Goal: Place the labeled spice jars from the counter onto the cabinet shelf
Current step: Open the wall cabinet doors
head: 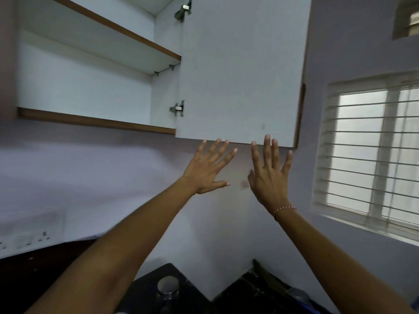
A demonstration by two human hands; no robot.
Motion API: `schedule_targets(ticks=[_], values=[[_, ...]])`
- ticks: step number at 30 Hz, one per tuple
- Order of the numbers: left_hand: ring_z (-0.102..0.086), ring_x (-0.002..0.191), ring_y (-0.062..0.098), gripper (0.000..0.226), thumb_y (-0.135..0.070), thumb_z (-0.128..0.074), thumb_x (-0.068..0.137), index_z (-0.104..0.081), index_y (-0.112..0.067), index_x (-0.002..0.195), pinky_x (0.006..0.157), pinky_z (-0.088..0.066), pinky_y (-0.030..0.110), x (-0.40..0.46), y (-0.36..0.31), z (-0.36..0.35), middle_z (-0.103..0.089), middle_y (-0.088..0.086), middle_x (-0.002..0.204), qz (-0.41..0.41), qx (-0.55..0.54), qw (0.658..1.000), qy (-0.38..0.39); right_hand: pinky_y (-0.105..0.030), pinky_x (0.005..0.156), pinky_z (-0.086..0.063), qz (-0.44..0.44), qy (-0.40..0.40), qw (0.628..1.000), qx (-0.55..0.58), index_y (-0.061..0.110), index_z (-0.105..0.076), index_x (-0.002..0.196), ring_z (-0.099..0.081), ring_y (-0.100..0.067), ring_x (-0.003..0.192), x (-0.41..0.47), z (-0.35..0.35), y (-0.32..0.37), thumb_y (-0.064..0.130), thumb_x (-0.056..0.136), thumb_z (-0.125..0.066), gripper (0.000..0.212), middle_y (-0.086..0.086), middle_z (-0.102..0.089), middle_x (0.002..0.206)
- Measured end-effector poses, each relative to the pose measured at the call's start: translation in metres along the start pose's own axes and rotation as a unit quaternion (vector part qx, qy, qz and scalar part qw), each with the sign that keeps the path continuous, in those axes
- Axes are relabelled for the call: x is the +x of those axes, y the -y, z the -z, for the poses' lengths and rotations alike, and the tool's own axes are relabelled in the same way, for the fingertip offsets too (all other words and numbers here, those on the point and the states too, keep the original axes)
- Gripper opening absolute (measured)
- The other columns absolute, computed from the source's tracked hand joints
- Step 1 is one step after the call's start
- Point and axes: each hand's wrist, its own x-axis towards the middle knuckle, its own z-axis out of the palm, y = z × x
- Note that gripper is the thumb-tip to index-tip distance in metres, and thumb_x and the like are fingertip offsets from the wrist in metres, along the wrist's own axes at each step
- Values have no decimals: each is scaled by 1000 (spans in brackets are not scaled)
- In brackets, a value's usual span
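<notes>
Landmark for all positions: the open cabinet door (240, 71), white, swung out on two metal hinges, hanging in the upper middle of the head view.

Left of the door: the cabinet interior. The upper shelf (102, 39) and the lower cabinet shelf (95, 120) both show white surfaces with brown wood edging. Lower hinge (178, 108) sits at the door's left edge, just above the lower shelf's right end.

Far below and left of the door: a wall socket plate (29, 237), blurred, above the dark counter (45, 268).

Below the door, left-centre: left hand (207, 169), back toward the camera, fingers spread and straight, holding nothing. Fingertips reach close to the door's bottom edge; contact cannot be judged.

Well below the door, on the counter between the two forearms: one jar (167, 288) with a silver metal lid, upright. Label not legible; partly blurred. No jar visible on either shelf.

Below the door's right corner: right hand (269, 175), back toward the camera, fingers straight and slightly fanned, holding nothing. Middle fingertips overlap the door's lower edge; whether they press it cannot be told. A red-and-white thread bracelet (284, 210) circles this wrist.

Right of the door: a window (367, 150) with horizontal bars, bright outside.
</notes>
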Motion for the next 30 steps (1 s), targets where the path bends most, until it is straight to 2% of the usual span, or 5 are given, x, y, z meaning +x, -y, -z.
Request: schedule_targets(ticks=[5, 13, 21, 25, 30], values=[[35, 133, 25, 85, -72, -20, 84, 33, -29, 135, 108, 22, 50, -70, 76, 1, 31, 5, 148, 47, 63, 997, 24, -57, 110, -9, 21, -3, 995, 99, 17, -17, 148, -7, -29, 142, 7, -4, 97, 48, 84, -57, 81, -18, -20, 155], [30, 136, 26, 86, -73, -21, 84, 30, -28, 137, 107, 22, 50, -182, 198, 26, 23, 7, 153, 140, 169, 973, 77, -54, 112, -9, 64, 7, 961, 268, 18, -7, 146, -2, -30, 142, 25, 11, 264, 53, 89, -45, 77, -15, -6, 155], [26, 137, 26, 88, -72, -23, 84, 26, -25, 140, 110, 16, 51, -248, 295, 63, 16, 9, 156, 231, 256, 933, 104, -52, 114, -16, 117, 11, 922, 369, 17, -13, 149, -8, -32, 145, 74, 25, 381, 54, 91, -41, 73, -16, -14, 156], [31, 135, 24, 90, -74, -19, 83, 27, -20, 139, 111, 17, 46, -264, 325, 77, 26, 6, 150, 270, 285, 912, 121, -48, 117, -13, 159, 22, 886, 434, 20, -1, 149, -1, -29, 147, 100, 31, 430, 56, 93, -32, 74, -12, -1, 159], [16, 144, 26, 91, -76, -14, 80, 24, -19, 141, 114, 13, 46, -276, 345, 82, 19, 6, 155, 295, 310, 890, 159, -39, 117, -15, 236, 16, 809, 538, 18, 0, 149, 0, -28, 147, 121, 42, 480, 62, 89, -36, 83, -16, 5, 158]])
